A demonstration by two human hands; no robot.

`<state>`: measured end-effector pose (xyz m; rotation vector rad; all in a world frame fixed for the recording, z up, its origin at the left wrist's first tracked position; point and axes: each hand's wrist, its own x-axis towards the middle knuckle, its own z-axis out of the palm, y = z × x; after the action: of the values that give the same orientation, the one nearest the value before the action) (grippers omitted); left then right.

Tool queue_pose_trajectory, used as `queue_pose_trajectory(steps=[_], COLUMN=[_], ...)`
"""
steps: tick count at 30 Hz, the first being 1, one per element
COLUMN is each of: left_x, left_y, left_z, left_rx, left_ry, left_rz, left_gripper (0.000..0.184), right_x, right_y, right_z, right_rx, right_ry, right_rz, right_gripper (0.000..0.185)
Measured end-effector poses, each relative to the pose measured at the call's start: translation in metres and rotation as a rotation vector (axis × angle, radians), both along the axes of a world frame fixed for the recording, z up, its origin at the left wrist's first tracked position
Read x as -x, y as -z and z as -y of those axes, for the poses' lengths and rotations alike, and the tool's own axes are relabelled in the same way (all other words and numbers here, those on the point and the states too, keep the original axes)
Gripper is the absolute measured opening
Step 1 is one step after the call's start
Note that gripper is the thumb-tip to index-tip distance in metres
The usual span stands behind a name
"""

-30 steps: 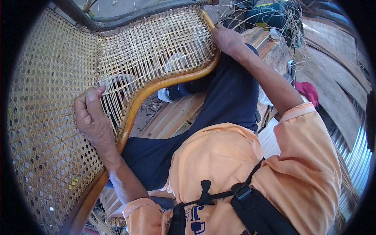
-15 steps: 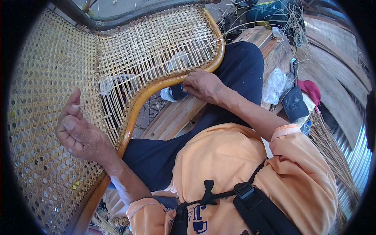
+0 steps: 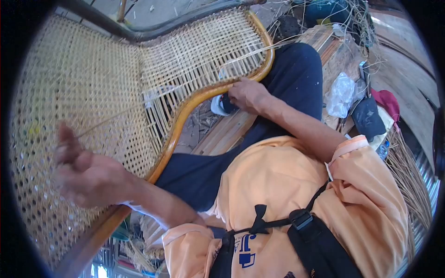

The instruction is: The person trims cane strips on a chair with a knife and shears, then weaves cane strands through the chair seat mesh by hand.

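Observation:
A woven cane chair (image 3: 204, 55) lies across my lap, its seat strands crossing in an open lattice with gaps near the front edge. My left hand (image 3: 90, 173) is raised over the finer-meshed panel at left, blurred by motion, its fingers closed on a thin cane strand (image 3: 109, 119). That strand runs taut from the seat weave to the fingertips. My right hand (image 3: 250, 96) is closed at the curved, varnished rattan frame (image 3: 197, 98), knuckles up. Its fingertips are partly hidden against the rim.
Wooden planks (image 3: 227, 132) lie beneath the chair. To the right are a clear plastic bag (image 3: 340, 95), a dark cap (image 3: 368, 118), a maroon cloth (image 3: 387, 103) and a bundle of long cane strips (image 3: 408, 176). Tangled strands (image 3: 359, 28) hang at the upper right.
My left hand has moved left and down, drawing a longer length of strand out from the seat. My right hand stays at the rim. The whole view has shifted slightly.

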<state>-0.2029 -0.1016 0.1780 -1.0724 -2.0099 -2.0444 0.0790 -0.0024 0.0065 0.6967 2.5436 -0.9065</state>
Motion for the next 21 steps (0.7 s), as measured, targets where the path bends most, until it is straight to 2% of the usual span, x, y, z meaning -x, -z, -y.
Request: queue_pose_trajectory(steps=[4,6,7,13,16,18,20,21], left_x=[0.003,0.008,0.010,0.018,0.018,0.015,0.029,0.030], left_y=[-0.052,-0.085,-0.106,-0.225,-0.257,-0.265,-0.279,-0.290], left_z=[-0.017,-0.004,0.002,0.018,0.027,0.045,0.086,0.122], left_rx=[-0.111,0.092,0.071,-0.286,-0.370,-0.433,-0.532,-0.526], left_ry=[-0.127,-0.286,-0.296,-0.016,0.072,0.031,-0.179,0.276], left_rz=[-0.222,-0.393,-0.423,-0.382,-0.328,-0.320,-0.402,-0.019], left_gripper=[0.042,0.045,0.043,0.033,0.031,0.031,0.033,0.034], right_x=[0.005,0.002,0.000,-0.002,-0.001,-0.001,0.001,0.003], right_y=[-0.002,0.001,0.002,0.001,0.000,-0.001,-0.002,0.001], right_z=[-0.003,-0.003,-0.001,0.001,0.001,-0.001,-0.002,-0.003], right_rx=[0.026,0.032,0.019,-0.027,-0.024,-0.018,0.000,0.022], right_ry=[-0.042,-0.041,-0.034,0.011,-0.006,0.000,0.001,-0.005], right_rz=[0.017,-0.008,-0.008,-0.053,-0.014,0.006,0.015,0.007], right_gripper=[0.017,0.017,0.016,0.017,0.020,0.021,0.022,0.023])
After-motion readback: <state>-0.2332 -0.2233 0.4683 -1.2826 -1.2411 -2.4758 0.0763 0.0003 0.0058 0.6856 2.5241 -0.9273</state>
